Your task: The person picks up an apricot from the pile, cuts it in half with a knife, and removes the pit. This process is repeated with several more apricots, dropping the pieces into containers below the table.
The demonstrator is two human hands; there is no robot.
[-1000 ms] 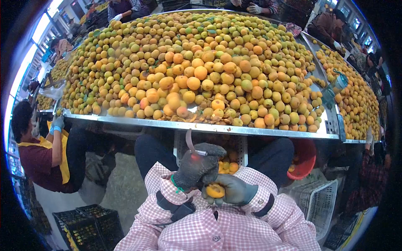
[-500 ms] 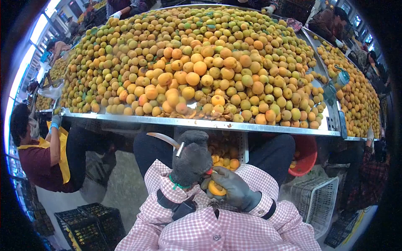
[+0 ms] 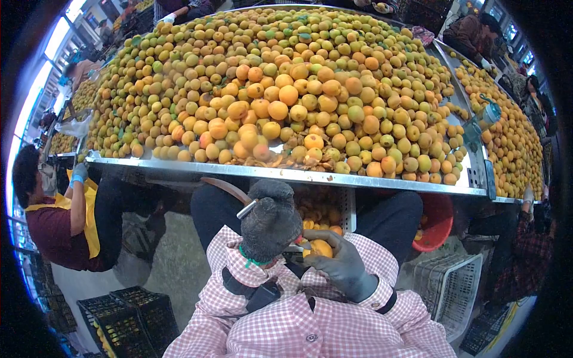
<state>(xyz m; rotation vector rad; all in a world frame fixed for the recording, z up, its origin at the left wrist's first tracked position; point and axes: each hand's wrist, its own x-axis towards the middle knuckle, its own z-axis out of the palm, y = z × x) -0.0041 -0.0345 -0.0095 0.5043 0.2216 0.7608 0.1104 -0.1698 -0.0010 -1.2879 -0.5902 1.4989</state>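
The right hand (image 3: 347, 265), gripping a fruit (image 3: 321, 247), has risen beside the left hand (image 3: 273, 218), closed around a knife (image 3: 227, 190), apparently bringing both within working reach.

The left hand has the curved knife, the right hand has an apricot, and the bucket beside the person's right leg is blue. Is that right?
Not quite: the bucket is red, as the head view shows. The left hand does have the curved knife, and the right hand an apricot.
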